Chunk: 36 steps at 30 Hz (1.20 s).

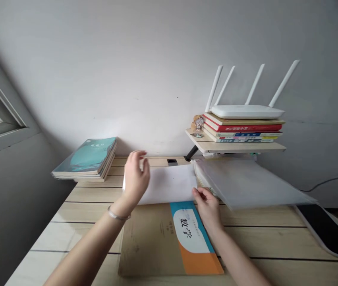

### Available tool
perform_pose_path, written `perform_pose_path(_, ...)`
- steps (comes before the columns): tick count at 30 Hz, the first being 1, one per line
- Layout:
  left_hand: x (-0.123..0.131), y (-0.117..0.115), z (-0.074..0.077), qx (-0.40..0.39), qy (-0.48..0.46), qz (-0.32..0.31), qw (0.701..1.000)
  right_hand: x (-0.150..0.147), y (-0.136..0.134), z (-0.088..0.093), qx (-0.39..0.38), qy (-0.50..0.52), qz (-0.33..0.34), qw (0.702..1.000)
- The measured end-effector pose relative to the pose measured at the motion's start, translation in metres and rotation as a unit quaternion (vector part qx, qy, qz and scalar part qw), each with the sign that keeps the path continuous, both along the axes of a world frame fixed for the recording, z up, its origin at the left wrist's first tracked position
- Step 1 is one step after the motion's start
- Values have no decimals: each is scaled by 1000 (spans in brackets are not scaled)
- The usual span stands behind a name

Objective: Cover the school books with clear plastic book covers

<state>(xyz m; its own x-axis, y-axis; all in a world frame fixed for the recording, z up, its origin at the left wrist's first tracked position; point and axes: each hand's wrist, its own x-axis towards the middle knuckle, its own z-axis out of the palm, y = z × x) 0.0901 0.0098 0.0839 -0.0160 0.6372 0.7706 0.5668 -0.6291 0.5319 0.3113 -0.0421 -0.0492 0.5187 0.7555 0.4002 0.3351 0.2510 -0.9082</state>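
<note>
A white sheet of paper (171, 183) lies on the wooden desk (82, 214), half out of a translucent plastic folder (246, 180) to its right. My left hand (134, 178) hovers over the sheet's left edge with its fingers curled and apart, its palm facing the paper. My right hand (209, 208) pinches the sheet's lower right corner where it meets the folder. Below the sheet lies a brown kraft-paper cover (147, 242) with a blue, white and orange book (194, 238) on its right side. A bracelet circles my left wrist.
A stack of teal-covered books (87, 161) sits at the back left. A small raised shelf (237, 146) at the back right carries several books and a white router (246, 111). A dark tablet (328, 232) lies at the right edge. A window frame is at far left.
</note>
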Motion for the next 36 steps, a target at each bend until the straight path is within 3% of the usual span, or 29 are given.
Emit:
perform_pose_path(3,-55,-10,-35,-85,-116,97,985,0,-1,-1,-3,-5,-5,1000)
perform_pose_path(5,-81,-19,-59,-162,-145,114,969,1,-1,-2,-11,-5,-4,1000)
perform_pose_path(9,-98,-40,-89,-283,-150,-2,948,4,0,-7,-28,8,-9,1000)
perform_pose_path(13,-92,-47,-98,-300,-191,-81,931,6,0,-8,-29,7,-14,999)
perform_pose_path(20,-86,-37,-110,-259,-232,-120,930,5,-4,4,-26,-6,-12,1000)
perform_pose_path(23,-83,-40,-110,-257,-213,-128,934,2,-8,24,20,-48,-104,993)
perform_pose_path(26,-81,-44,-107,-243,-182,-119,945,-11,-13,59,112,-213,-141,960)
perform_pose_path(28,-80,-46,-105,-233,-166,-118,951,-27,-11,86,168,-299,-82,936)
perform_pose_path(30,-80,-47,-104,-226,-155,-121,954,-49,-2,112,172,-353,11,920)
perform_pose_path(33,-80,-48,-102,-217,-141,-128,957,-84,24,137,80,-382,143,909)
perform_pose_path(36,-80,-49,-101,-211,-133,-131,959,-110,51,149,-59,-364,256,894)
